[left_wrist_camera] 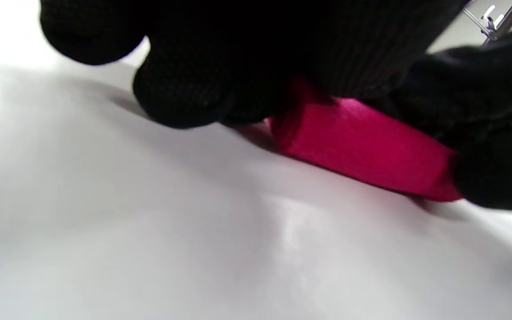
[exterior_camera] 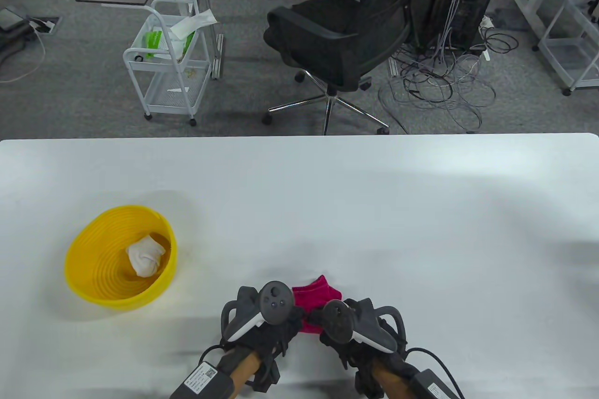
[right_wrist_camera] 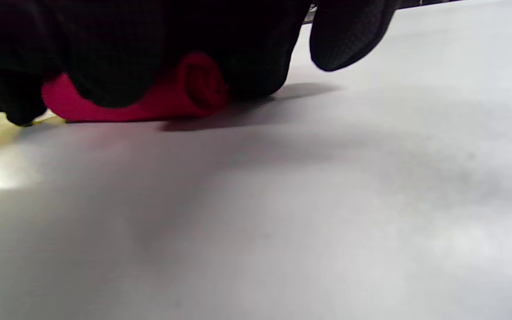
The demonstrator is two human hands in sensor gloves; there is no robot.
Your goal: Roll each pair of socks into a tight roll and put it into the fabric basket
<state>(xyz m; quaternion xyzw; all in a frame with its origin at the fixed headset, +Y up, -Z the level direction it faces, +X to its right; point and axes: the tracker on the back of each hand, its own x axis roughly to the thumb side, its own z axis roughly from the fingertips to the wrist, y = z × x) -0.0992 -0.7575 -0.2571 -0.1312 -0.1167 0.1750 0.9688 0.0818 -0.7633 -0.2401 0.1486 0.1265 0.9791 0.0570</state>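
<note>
Both hands wear black knitted gloves with a fine dotted weave. The left hand (exterior_camera: 264, 329) and the right hand (exterior_camera: 355, 331) each carry a dark tracker with a white handle and a ring. Black cables run to labelled boxes at the wrists.

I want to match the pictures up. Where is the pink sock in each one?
Table view: pink sock bottom middle, between both hands.
Left wrist view: right of centre, under black fingers.
Right wrist view: upper left, rolled end showing.
Shared landmark: the white table.
</note>
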